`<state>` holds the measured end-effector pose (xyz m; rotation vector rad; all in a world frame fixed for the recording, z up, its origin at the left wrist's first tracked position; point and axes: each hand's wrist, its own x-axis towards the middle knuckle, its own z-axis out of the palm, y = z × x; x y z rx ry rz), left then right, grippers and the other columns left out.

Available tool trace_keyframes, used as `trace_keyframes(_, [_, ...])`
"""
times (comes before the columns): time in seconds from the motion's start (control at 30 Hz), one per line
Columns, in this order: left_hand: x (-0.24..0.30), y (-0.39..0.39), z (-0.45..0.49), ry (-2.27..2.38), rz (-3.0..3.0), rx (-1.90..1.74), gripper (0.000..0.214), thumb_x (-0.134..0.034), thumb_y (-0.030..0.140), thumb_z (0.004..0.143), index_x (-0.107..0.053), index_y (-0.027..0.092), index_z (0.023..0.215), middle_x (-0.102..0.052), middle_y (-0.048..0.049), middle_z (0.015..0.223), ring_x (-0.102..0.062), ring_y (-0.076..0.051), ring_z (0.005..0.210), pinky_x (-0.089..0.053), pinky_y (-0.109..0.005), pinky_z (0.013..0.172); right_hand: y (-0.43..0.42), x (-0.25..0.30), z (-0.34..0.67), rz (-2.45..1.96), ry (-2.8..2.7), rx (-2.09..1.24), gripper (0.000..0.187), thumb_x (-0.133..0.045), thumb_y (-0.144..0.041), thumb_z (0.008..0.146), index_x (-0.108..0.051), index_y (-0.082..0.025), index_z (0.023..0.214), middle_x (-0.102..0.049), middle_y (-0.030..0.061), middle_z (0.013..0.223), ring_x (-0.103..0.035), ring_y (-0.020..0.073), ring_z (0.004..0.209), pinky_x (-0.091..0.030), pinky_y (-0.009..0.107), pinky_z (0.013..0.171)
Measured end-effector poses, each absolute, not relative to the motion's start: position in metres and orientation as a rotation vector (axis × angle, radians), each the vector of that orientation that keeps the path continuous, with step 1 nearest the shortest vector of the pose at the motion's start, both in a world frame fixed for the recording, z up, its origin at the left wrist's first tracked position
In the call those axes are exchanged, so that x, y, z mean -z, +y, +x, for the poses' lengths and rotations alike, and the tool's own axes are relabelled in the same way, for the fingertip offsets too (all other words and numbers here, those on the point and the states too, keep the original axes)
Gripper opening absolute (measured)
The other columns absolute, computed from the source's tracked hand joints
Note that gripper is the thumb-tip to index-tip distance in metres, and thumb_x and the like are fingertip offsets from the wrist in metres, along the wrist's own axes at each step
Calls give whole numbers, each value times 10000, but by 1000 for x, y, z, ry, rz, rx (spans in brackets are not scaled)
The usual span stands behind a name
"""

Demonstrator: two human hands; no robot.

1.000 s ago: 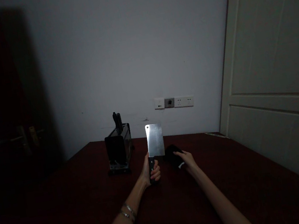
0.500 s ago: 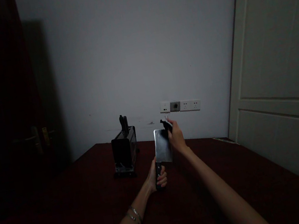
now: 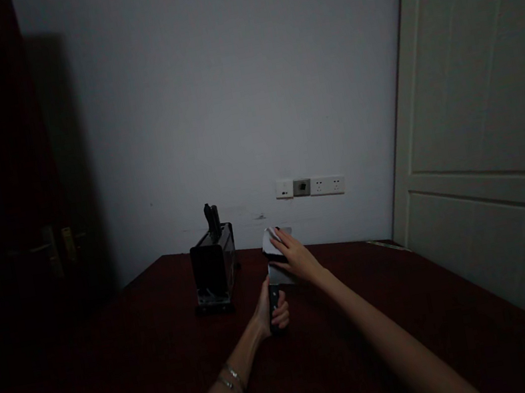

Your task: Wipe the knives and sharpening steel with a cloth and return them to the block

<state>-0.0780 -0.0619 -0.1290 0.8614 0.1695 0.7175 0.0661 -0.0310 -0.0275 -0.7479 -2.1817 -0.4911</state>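
Note:
My left hand is closed round the dark handle of a steel cleaver, blade pointing up. My right hand lies across the face of the blade, pressing a dark cloth with a pale edge against it. Most of the blade is hidden behind that hand and the cloth. Both forearms reach out over a dark red table. Thin bracelets circle my left wrist.
A black knife block with two dark handles sticking up stands on the table to the left of the cleaver. White wall sockets sit on the pale wall behind. A pale door is at the right, a dark door at the left.
My right hand picked the dark cloth up from the table, raised it to the top of the blade, and now presses it lower on the blade's face. My left hand kept hold of the cleaver.

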Motion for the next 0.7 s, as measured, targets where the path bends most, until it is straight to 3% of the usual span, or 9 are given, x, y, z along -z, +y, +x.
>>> trace_keyframes(0.23, [130,-60,-79,176,864,-690,682,-183,678,807,-434,161,440,-291,42,277,-204,-72,205,-239,-196,269,-28,32,65,-781,-2103,516,643,-475,-321,854,-193,-136,1402,-339,168,1401,-261,255,1315,-296,460,1049])
trace_keyframes(0.4, [129,-62,-79,168,884,-677,678,-186,678,806,-426,161,441,-293,45,283,-202,-70,208,-249,-197,276,-15,28,66,-831,-2021,478,538,-458,-193,852,-306,-137,1364,-346,171,1396,-243,259,1321,-298,485,1041])
trace_keyframes(0.53, [130,-60,-78,158,879,-666,676,-169,670,814,-422,162,447,-294,45,284,-204,-70,205,-251,-194,276,-21,45,66,-726,-2173,413,562,-420,-39,805,-353,-183,1345,-403,122,1373,-286,208,1307,-326,434,1038])
trace_keyframes(0.7, [135,-58,-78,127,836,-706,668,-191,681,805,-432,158,467,-290,53,286,-182,-58,202,-225,-179,265,-41,77,68,-568,-2365,334,575,-410,-16,793,-370,-199,1336,-439,95,1352,-336,164,1282,-347,367,1032])
